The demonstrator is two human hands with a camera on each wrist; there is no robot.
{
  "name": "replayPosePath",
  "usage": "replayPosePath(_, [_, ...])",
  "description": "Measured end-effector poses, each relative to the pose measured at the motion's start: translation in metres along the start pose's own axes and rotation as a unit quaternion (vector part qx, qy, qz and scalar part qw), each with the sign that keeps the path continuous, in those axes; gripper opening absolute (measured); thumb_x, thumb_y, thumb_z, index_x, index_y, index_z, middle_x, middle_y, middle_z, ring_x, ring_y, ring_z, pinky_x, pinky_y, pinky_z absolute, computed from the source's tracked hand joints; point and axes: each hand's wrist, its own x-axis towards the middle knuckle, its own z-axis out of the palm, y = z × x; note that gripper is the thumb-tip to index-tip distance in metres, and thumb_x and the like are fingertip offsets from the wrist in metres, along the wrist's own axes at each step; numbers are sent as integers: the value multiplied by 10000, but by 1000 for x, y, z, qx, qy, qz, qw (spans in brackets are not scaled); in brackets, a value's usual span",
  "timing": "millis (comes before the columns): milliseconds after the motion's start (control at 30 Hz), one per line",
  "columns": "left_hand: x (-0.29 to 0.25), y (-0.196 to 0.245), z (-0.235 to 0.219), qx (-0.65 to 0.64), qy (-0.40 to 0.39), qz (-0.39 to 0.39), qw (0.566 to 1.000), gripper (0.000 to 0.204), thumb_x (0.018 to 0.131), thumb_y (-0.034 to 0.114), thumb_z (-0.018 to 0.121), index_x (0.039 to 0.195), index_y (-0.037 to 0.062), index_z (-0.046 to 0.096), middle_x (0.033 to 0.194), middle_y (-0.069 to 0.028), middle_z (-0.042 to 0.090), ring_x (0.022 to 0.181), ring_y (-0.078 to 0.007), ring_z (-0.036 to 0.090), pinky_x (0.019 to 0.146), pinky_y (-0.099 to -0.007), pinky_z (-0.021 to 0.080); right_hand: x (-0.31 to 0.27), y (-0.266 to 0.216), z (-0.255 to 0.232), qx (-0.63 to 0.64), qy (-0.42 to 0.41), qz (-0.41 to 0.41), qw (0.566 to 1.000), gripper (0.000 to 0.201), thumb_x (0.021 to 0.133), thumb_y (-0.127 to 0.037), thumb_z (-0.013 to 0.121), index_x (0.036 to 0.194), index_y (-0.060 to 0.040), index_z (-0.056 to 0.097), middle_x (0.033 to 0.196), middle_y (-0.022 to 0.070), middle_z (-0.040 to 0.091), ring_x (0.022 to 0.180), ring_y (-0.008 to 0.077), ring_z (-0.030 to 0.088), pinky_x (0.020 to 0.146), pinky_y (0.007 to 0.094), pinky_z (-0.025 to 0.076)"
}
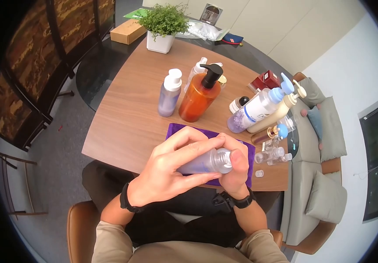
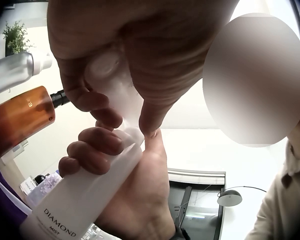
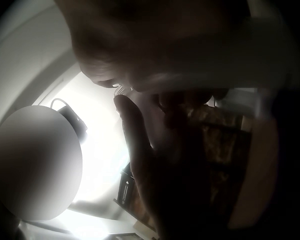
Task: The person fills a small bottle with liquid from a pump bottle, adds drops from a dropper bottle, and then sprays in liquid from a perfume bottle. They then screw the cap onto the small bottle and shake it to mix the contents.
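My left hand point(image 1: 156, 175) holds a small translucent, bluish bottle point(image 1: 197, 164), tipped so its neck points at my right hand point(image 1: 238, 168). In the left wrist view, the fingers of my right hand curl round a white mist bottle point(image 2: 85, 192) lettered DIAMOND MIST. Its top is right at the mouth of the translucent bottle point(image 2: 107, 70), between the two hands. The head view leaves most of the white bottle hidden behind the hands. Below them, a purple cloth point(image 1: 250, 162) lies on the wooden table point(image 1: 123, 101). The right wrist view is dark, with both hands as silhouettes.
Beyond the cloth stand a white-capped bottle point(image 1: 170, 94), an amber pump bottle point(image 1: 200, 96) and a Dove pump bottle point(image 1: 254, 111). Several small clear bottles point(image 1: 270, 154) and a clear cap point(image 1: 259, 173) are at the right edge. A potted plant point(image 1: 159, 43) stands at the back.
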Motion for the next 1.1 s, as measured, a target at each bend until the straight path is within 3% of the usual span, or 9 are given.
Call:
replayPosePath(267, [2,-3,-2,10,12,7,1000,655,731,47,954,1355,20,757,1126,-120,717,1015,-258,709,900,-379,580,4,2,0,-13,-9,-12,1000,837,951,-725,499,1080,83,674,925,70,650,835,126,594,690,272,412])
replayPosePath(567, [1,-2,-2,15,2,11,1000,658,729,57,958,1355,26,758,1127,-121,716,1016,-256,706,900,-379,578,2,7,-2,-1,-14,-8,1000,846,946,-764,486,1039,59,655,920,57,636,830,113,580,686,265,406])
replayPosePath(867, [1,2,2,2,-11,9,1000,646,739,67,952,1355,30,759,1135,-118,713,1037,-258,695,904,-376,568,1,1,-6,-28,-8,-32,999,718,957,-664,463,938,28,651,871,50,609,787,133,539,678,281,370])
replayPosePath(1100, [2,-4,3,14,-1,15,1000,625,750,82,944,1341,24,750,1142,-123,715,1046,-279,691,931,-389,562,4,10,-8,7,-6,-35,999,824,988,-778,426,954,19,631,857,34,602,798,116,539,679,275,371])
